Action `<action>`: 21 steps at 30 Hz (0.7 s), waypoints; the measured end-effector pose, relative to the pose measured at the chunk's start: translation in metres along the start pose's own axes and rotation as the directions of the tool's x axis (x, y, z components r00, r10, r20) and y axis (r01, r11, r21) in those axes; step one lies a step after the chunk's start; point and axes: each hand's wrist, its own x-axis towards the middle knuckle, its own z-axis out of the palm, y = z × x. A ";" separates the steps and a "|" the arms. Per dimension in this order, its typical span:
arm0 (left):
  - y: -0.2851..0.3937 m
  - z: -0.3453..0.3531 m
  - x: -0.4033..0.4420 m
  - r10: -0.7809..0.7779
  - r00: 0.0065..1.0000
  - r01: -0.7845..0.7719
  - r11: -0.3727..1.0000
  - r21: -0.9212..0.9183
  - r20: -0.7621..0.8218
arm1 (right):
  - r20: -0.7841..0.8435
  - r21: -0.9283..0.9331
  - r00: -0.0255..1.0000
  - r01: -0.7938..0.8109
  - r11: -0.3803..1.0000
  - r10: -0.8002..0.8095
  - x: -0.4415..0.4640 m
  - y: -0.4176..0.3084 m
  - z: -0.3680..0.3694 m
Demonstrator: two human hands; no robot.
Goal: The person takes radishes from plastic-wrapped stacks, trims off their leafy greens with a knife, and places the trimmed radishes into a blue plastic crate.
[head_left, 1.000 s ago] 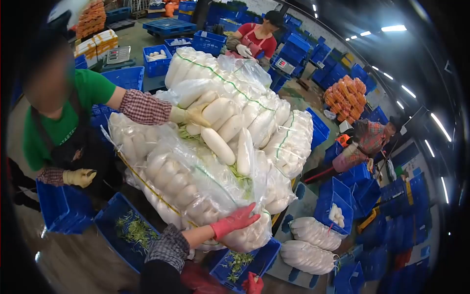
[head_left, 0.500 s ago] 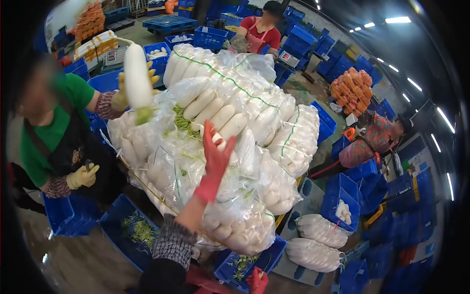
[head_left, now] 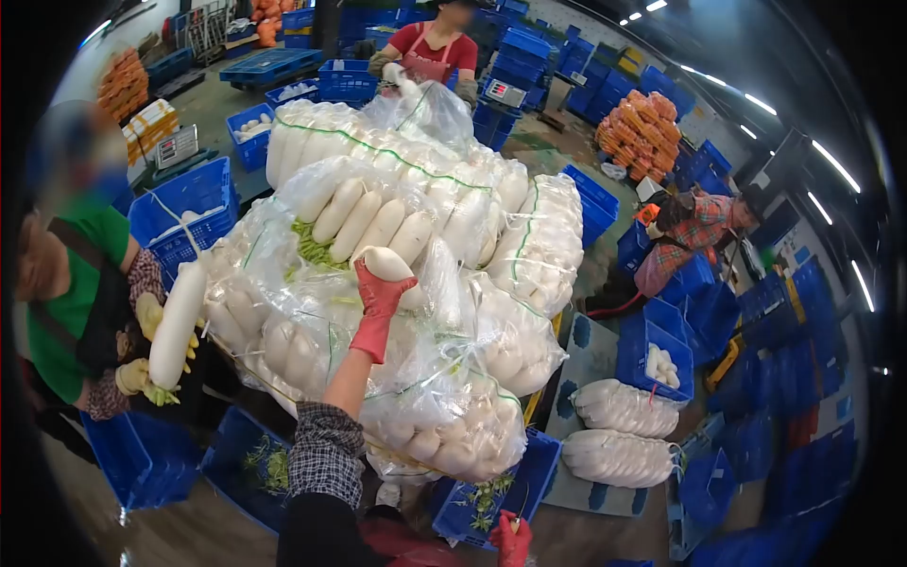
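Observation:
My left hand [head_left: 383, 300], in a red glove, closes round the end of a white radish [head_left: 389, 267] on the heap in front of me. Just beyond it, several more white radishes [head_left: 351, 224] lie side by side in an open clear plastic bag, with cut green leaves [head_left: 314, 248] at their left ends. Low in view, my right hand [head_left: 511, 541], also red-gloved, is closed on a thin tool [head_left: 521, 503] whose kind is unclear. It stays near the blue crate [head_left: 543, 465] below the heap's edge.
Filled bags of radishes [head_left: 543, 250] tied with green string surround the open bag. On the left, a co-worker in green holds a long radish [head_left: 177, 323]. Another person [head_left: 430, 52] stands behind the heap. Blue crates [head_left: 151, 458] and two packed radish bags [head_left: 619, 457] lie around.
My left hand has gone from spread fingers above the radishes to gripping one. The co-worker on the left has lowered the raised radish and brought both hands to it. My view has shifted right.

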 end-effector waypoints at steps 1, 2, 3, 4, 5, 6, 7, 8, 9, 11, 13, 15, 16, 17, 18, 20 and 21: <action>0.015 -0.006 -0.001 0.004 1.000 -0.004 1.000 0.002 0.009 | -0.008 0.048 1.000 0.020 0.999 -0.019 0.004 0.005 0.000; 0.036 -0.015 -0.003 0.023 1.000 -0.019 0.983 -0.180 0.020 | -0.011 0.057 1.000 0.014 0.998 -0.014 0.012 0.009 -0.002; 0.064 -0.026 -0.006 0.044 0.999 -0.032 0.935 -0.354 0.026 | 0.066 0.098 0.997 0.040 0.994 -0.046 0.025 0.009 -0.003; 0.096 -0.042 -0.013 0.094 0.995 -0.081 0.909 -0.409 0.013 | 0.142 0.145 0.987 0.059 0.988 -0.080 0.035 0.010 -0.001; 0.128 -0.058 -0.025 0.142 0.990 -0.126 0.879 -0.460 0.001 | 0.215 0.195 0.970 0.071 0.978 -0.113 0.036 0.006 0.002; 0.145 -0.068 -0.037 0.143 0.989 -0.136 0.806 -0.576 -0.033 | 0.266 0.194 0.951 0.104 0.976 -0.154 0.034 -0.017 0.008; 0.156 -0.073 -0.052 0.147 0.989 -0.131 0.815 -0.564 -0.017 | 0.316 0.195 0.929 0.136 0.971 -0.193 0.032 -0.051 0.014; 0.166 -0.075 -0.072 0.124 0.991 -0.124 0.635 -0.762 -0.059 | 0.372 0.220 0.897 0.165 0.962 -0.239 0.023 -0.081 0.021; 0.174 -0.074 -0.094 0.085 0.992 -0.119 0.409 -0.905 -0.092 | 0.422 0.246 0.861 0.193 0.950 -0.284 0.015 -0.106 0.029; 0.189 -0.073 -0.146 0.067 0.990 -0.137 0.567 -0.812 -0.120 | 0.522 0.235 0.695 0.439 0.867 -0.494 0.014 -0.116 0.039; 0.210 -0.077 -0.202 -0.083 0.987 -0.023 0.770 -0.638 -0.136 | 0.543 0.236 0.703 0.396 0.887 -0.459 0.004 -0.126 0.040; 0.197 -0.089 -0.240 -0.166 0.975 -0.028 0.567 -0.823 -0.147 | 0.577 0.246 0.688 0.367 0.897 -0.440 0.007 -0.128 0.029; 0.206 -0.094 -0.265 -0.161 0.981 -0.010 0.504 -0.864 -0.106 | 0.565 0.288 0.713 0.300 0.909 -0.415 0.009 -0.123 0.020; 0.216 -0.096 -0.288 -0.155 0.986 0.007 0.434 -0.901 -0.067 | 0.556 0.326 0.735 0.236 0.915 -0.388 0.011 -0.117 0.010; 0.218 -0.099 -0.310 -0.170 0.985 0.043 0.419 -0.907 -0.031 | 0.529 0.347 0.744 0.250 0.904 -0.408 0.013 -0.112 -0.001; 0.224 -0.090 -0.356 -0.279 0.960 0.101 0.377 -0.921 -0.009 | 0.512 0.350 0.751 0.263 0.899 -0.418 0.020 -0.094 -0.027; 0.225 -0.084 -0.377 -0.379 0.925 0.157 0.321 -0.934 0.025 | 0.484 0.356 0.759 0.283 0.891 -0.435 0.023 -0.084 -0.040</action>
